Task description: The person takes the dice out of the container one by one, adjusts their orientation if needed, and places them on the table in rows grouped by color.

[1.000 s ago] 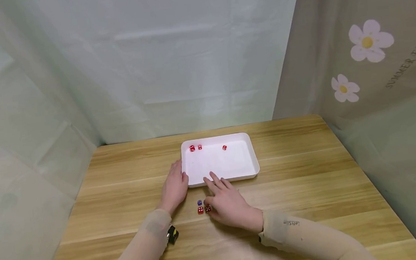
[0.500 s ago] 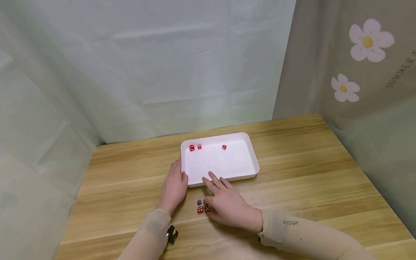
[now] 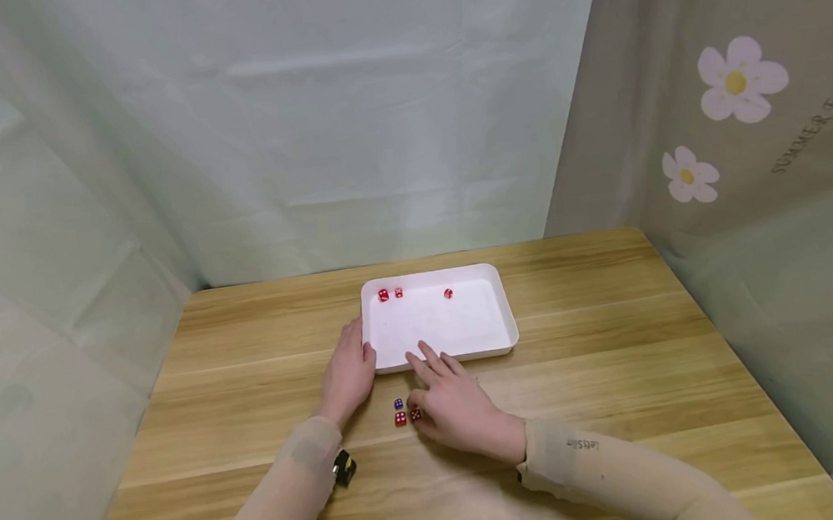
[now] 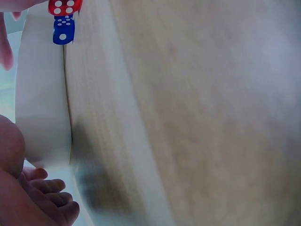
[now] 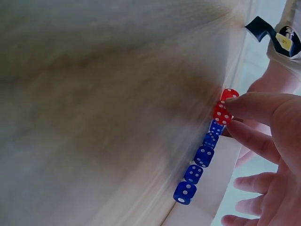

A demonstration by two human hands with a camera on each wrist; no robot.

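Note:
In the head view, my left hand (image 3: pixel 348 371) holds the left side of a white tray (image 3: pixel 461 327), its thumb at the near-left corner. Just in front of the tray, my right hand (image 3: pixel 461 406) pinches a red die (image 3: pixel 415 415) between thumb and index finger, with the other fingers spread toward the tray's near edge. Beside it on the table are another red die (image 3: pixel 400 419) and a blue die (image 3: pixel 399 404). More blue dice, such as this large-pipped blue die (image 5: pixel 185 193), line up in the right wrist view; my hand covers them in the head view.
Inside the tray, along its far side, lie a red die (image 3: pixel 383 295), a second red die (image 3: pixel 399 293) and a third red die (image 3: pixel 448 294). Everything stands on a wooden table (image 3: pixel 608 375). A pale curtain (image 3: pixel 374 130) hangs behind the table's far edge.

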